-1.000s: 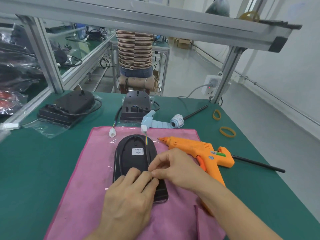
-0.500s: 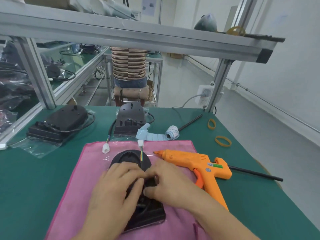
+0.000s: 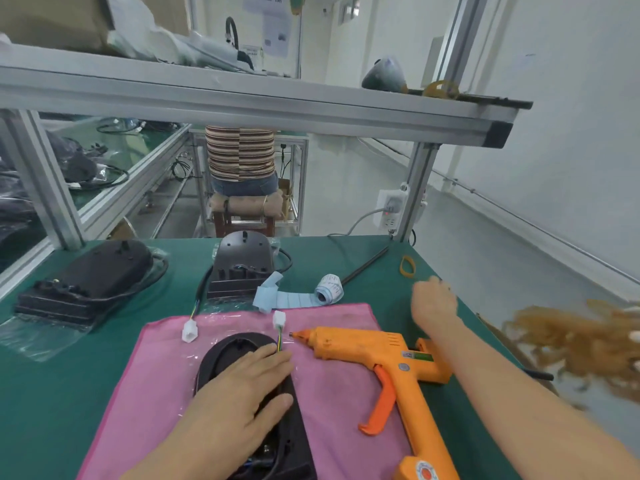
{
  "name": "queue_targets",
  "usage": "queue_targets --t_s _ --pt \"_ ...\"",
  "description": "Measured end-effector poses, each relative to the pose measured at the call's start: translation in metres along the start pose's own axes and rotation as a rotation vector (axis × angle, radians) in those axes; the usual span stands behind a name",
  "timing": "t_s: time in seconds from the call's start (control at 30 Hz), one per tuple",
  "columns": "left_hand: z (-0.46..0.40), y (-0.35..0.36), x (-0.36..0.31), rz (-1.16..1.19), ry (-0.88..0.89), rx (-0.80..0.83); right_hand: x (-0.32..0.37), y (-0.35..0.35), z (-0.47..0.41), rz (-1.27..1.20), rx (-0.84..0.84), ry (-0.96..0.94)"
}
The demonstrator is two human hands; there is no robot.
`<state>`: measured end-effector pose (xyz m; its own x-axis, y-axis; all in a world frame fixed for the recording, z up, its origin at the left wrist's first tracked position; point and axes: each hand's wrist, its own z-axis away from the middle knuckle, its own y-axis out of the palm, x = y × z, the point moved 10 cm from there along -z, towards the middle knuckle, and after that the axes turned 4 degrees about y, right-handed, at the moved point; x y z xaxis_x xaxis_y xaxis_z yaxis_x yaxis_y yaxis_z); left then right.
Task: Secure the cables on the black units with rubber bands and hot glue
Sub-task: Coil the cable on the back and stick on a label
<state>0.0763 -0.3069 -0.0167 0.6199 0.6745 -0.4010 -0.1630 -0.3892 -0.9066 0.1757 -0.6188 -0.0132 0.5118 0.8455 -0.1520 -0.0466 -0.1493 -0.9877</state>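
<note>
A black unit point(image 3: 239, 344) lies on a pink cloth point(image 3: 156, 375) in front of me. My left hand point(image 3: 239, 393) rests flat on it, fingers straight, pressing its thin yellow-green cable, which ends in a white connector point(image 3: 279, 320). A second white connector point(image 3: 189, 332) lies on the cloth. My right hand point(image 3: 431, 299) is stretched out to the table's right side, just this side of a tan rubber band point(image 3: 407, 266); its fingers are blurred and turned away. The orange hot glue gun point(image 3: 381, 348) lies between my arms, nozzle pointing left.
Two more black units point(image 3: 242, 268) point(image 3: 86, 282) with cables sit at the back of the green table. A roll of blue labels point(image 3: 329, 289) lies behind the cloth. A blurred heap of rubber bands point(image 3: 571, 341) sits at the right edge. A seated person is beyond the table.
My right hand has left the unit and swung out to the right toward the rubber bands. My left hand stays on the unit, now flat. The camera has tilted up.
</note>
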Motion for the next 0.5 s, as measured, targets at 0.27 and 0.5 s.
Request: queue_targets --t_s 0.27,0.5 --pt "0.004 -0.002 -0.004 -0.009 0.004 0.018 0.001 0.001 -0.008 -0.072 -0.098 0.026" --pt "0.007 -0.029 -0.007 0.253 -0.002 -0.195 0.088 -0.017 0.072 -1.708 0.562 0.001"
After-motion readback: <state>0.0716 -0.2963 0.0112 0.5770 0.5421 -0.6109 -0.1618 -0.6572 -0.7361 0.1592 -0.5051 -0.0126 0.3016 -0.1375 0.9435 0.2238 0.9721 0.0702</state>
